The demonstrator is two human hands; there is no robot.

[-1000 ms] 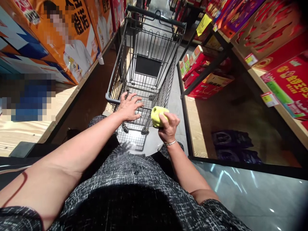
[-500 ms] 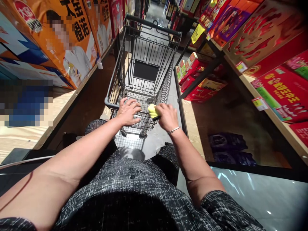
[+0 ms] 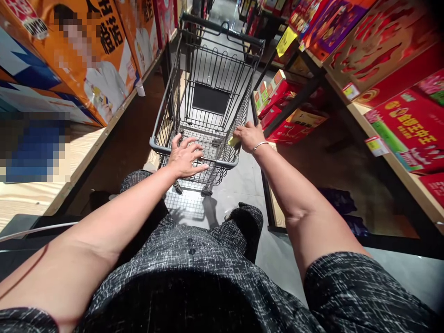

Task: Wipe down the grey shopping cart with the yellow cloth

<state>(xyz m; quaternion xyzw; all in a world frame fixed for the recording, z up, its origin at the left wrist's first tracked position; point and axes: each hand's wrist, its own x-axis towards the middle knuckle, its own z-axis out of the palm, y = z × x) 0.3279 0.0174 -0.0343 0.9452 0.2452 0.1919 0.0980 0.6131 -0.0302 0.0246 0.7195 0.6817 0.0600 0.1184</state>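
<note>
A wire cart (image 3: 211, 92) is seen in a shop aisle, with boxed goods on shelves (image 3: 391, 157) to either side. The left hand (image 3: 185, 156) is laid on the cart's grey near rail (image 3: 194, 158), fingers spread and loose over it rather than clenched round it. The right hand (image 3: 249, 136) is reached over the right end of that rail, into the basket, and is closed on a small yellow-green piece (image 3: 233, 141); only a sliver of the piece is shown beneath the fingers, just inside the cart's near right corner, above the wire floor.

From what little is seen, the piece is judged light, since it is held by one hand with no strain in the wrist. Its matte look suggests something soft or spongy rather than hard and slick, so slipping is thought unlikely and breakage less so; this cannot be confirmed, as most of it is hidden. It is best taken round its middle, between thumb and fingers, with mild pressure only. The wire floor has gaps, so a small soft thing may tilt or catch there.
</note>
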